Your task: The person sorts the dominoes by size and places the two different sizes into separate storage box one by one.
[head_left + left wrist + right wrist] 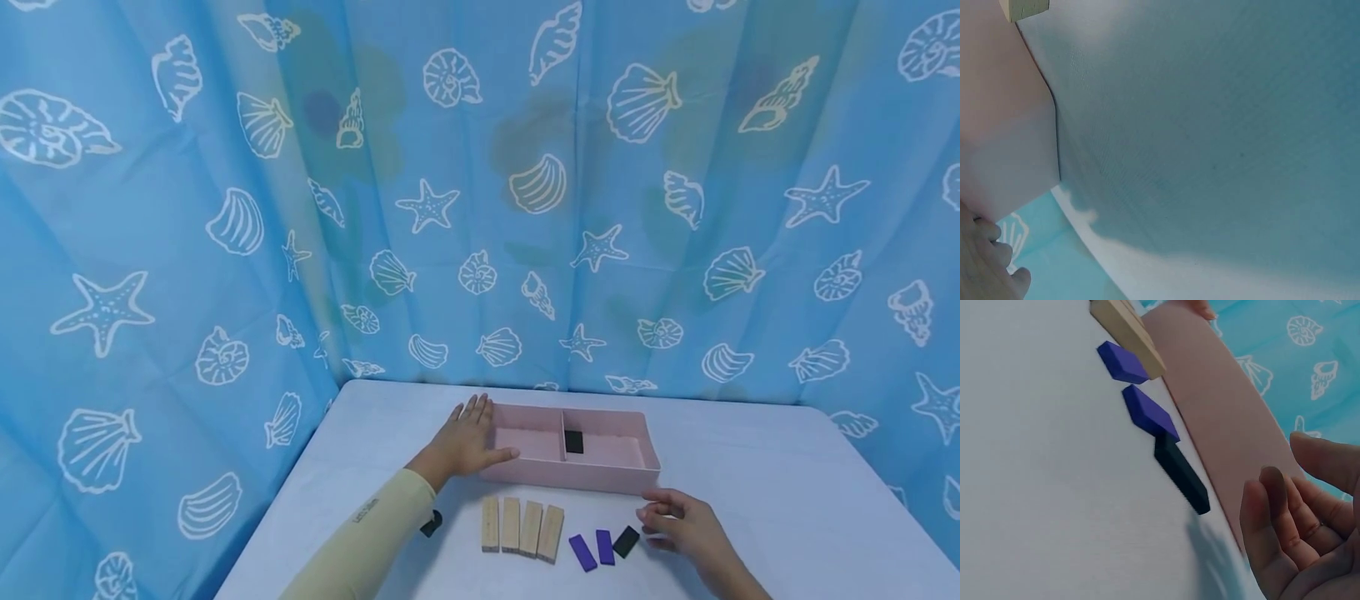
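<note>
A pink two-compartment box sits toward the back of the table. My left hand rests on its left end, fingers extended along the side and thumb over the front rim. In the right compartment, against the divider, lies a black block. Near the box's front right corner my right hand hovers, fingers loosely bent and holding nothing. Just left of it a second black block lies on the table, beside two purple blocks. The right wrist view shows this black block against one purple block.
Several wooden blocks stand in a row in front of the box. A small dark object shows beside my left sleeve. A blue shell-patterned curtain hangs behind and left of the white table.
</note>
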### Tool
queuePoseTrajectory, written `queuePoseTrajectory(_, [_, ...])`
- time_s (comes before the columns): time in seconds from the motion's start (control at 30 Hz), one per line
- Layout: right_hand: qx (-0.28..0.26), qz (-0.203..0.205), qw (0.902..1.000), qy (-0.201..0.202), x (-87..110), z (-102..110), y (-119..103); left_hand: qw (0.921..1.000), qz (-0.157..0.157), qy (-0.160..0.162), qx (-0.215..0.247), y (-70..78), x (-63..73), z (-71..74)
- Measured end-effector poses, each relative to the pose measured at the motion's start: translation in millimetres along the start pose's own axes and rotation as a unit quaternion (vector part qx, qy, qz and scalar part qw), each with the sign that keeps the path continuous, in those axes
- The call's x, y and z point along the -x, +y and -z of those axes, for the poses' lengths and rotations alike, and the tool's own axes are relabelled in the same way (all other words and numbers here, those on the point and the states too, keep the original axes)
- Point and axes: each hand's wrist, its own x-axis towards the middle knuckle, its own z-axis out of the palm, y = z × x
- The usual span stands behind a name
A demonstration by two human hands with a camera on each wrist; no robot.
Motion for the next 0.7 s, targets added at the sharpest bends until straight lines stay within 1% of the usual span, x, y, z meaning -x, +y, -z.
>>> queuePoseTrajectory(0.13, [-0.009, -0.018, 0.9998, 0.004, 1.0, -3, 8, 1.0000, 0.005, -0.006, 0.005, -0.3, 2.2, 2.3])
queuePoseTrajectory(0.3, [0.008, -0.047, 0.9988, 0.009, 1.0, -9, 13, 0.9999, 0.006, -0.007, 0.009, -0.1, 3.4, 3.2])
queuePoseTrajectory(0.43, [0.011, -0.044, 0.9989, 0.005, 1.1, -12, 17, 0.9999, 0.003, -0.002, 0.012, 0.3, 1.9, 3.0])
queuePoseTrajectory(0.53, [0.024, -0.045, 0.9987, 0.000, 0.2, -14, 19, 0.9998, 0.003, 0.002, 0.017, 0.1, 0.4, 1.7])
queuePoseTrajectory(0.7, [0.054, -0.068, 0.9962, -0.001, -1.7, -17, 18, 0.9996, 0.004, 0.004, 0.027, -0.3, 0.3, -1.3])
